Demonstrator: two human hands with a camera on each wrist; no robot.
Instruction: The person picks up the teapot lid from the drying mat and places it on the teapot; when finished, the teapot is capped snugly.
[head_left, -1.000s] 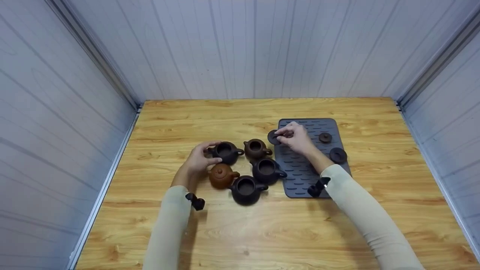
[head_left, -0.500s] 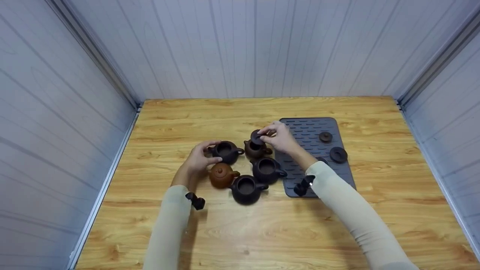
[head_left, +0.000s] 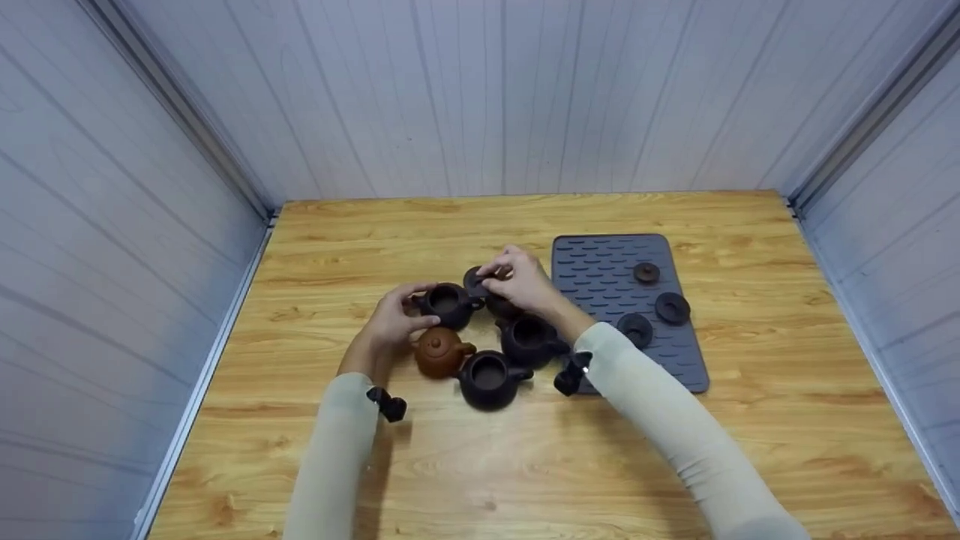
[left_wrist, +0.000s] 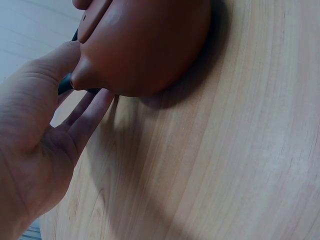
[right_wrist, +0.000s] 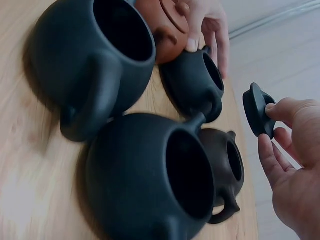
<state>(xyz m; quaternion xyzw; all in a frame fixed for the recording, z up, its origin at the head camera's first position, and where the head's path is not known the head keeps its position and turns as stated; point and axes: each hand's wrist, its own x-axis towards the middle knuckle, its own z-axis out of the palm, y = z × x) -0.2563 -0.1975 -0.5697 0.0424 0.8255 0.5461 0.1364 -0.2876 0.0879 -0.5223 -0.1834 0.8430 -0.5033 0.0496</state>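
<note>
My left hand [head_left: 391, 319] holds a small black lidless teapot [head_left: 456, 321] on the table, thumb on the near side and fingers on the far side, around its spout end. My right hand [head_left: 527, 285] pinches a dark teapot lid [right_wrist: 254, 111] by its knob; the lid hangs tilted in the air, just right of that pot's opening. Below the right hand, a small dark brown teapot [right_wrist: 218, 150] stands open, partly hidden in the head view. An orange-brown teapot [head_left: 435, 362] with its lid on sits close to my left thumb.
Two larger black lidless teapots, one in front [head_left: 487, 396] and one to its right [head_left: 523, 351], stand close by. On the right lies a grey ridged mat [head_left: 592, 262] bearing a small brown lid [head_left: 646, 272] and two dark lids [head_left: 673, 308] [head_left: 636, 331]. Pale panels surround the table.
My right hand has carried the lid leftward from the mat's left edge, past the small brown teapot, toward the pot in my left hand. The left hand has stayed in place.
</note>
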